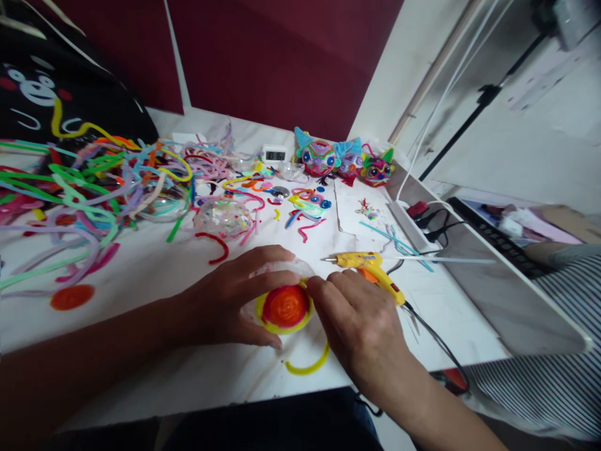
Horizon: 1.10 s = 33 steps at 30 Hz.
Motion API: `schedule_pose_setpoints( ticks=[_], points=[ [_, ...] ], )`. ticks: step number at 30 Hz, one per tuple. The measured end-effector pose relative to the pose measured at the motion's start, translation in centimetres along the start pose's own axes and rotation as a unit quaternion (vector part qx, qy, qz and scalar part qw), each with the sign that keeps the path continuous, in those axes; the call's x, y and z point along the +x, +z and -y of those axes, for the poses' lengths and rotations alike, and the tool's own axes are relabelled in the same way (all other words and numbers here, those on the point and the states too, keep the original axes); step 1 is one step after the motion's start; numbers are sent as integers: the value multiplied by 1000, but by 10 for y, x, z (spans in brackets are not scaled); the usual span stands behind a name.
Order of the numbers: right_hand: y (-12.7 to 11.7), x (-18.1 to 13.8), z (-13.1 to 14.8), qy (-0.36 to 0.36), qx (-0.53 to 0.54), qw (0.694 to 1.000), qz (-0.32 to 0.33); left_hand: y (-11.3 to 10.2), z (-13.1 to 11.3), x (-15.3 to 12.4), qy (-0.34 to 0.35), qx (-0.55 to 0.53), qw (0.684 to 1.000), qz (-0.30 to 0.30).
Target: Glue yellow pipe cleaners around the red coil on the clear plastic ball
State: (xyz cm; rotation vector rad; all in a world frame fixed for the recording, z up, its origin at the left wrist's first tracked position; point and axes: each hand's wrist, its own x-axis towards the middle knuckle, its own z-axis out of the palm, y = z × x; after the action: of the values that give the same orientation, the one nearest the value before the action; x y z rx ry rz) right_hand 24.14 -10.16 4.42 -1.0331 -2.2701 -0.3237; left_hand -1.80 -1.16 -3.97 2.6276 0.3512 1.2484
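My left hand (235, 294) curves its thumb and fingers around a clear plastic ball (300, 268), much of it hidden by the hand. On the ball's near face sits an orange coil (287, 305) ringed in red, then in yellow. A yellow pipe cleaner (307, 368) forms that outer ring, and its loose tail curls over the table below. Beside the ring's upper right edge, my right hand (359, 316) is closed, its fingertips pinching the yellow pipe cleaner. Just beyond that hand lies a yellow hot glue gun (361, 259), its nozzle pointing left.
Tangled coloured pipe cleaners (94, 181) cover the left side, with an orange disc (72, 297) in front. Decorated animal-face balls (319, 158) stand at the back. A power strip (416, 225) lies along the right-hand panel (493, 300). Someone's striped garment (554, 351) shows at right.
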Motion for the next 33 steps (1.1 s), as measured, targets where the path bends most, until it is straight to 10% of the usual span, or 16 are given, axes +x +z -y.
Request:
schedule_pose_setpoints(
  ticks=[15,33],
  points=[
    [5,-18,0,137,204,968,-57,-10,-8,1,-67,-2,997,48],
    [21,-31,14,132,174,971,-93,-10,-3,9,-52,-23,997,44]
  ],
)
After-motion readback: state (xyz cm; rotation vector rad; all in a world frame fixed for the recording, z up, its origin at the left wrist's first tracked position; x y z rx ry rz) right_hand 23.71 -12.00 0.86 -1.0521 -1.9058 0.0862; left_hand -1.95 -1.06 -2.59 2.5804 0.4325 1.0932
